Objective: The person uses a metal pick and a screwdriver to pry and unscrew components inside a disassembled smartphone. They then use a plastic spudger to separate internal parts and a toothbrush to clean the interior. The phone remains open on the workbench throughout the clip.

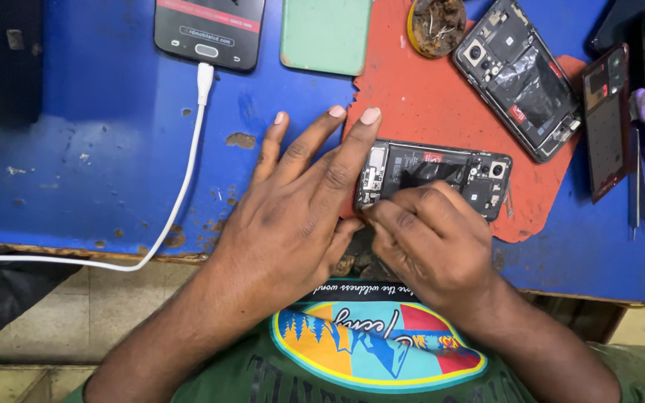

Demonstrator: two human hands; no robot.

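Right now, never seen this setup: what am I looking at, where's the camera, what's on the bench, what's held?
One picture, from a camera worn on the person's head, looking down at two bare hands; no machine. The left hand lies flat, steadying an opened phone with its back off, on a red mat. The right hand pinches at the phone's near edge; whether it holds a tool is hidden. On the blue bench: a phone on a white cable, a green case, another opened phone, and tweezers.

two opened phones (pixel 433 176) (pixel 520 77) with backs off, one intact phone (pixel 208 30) on one white cable (pixel 181 195), one green case (pixel 326 33), perhaps two loose back covers (pixel 606 119) at right.
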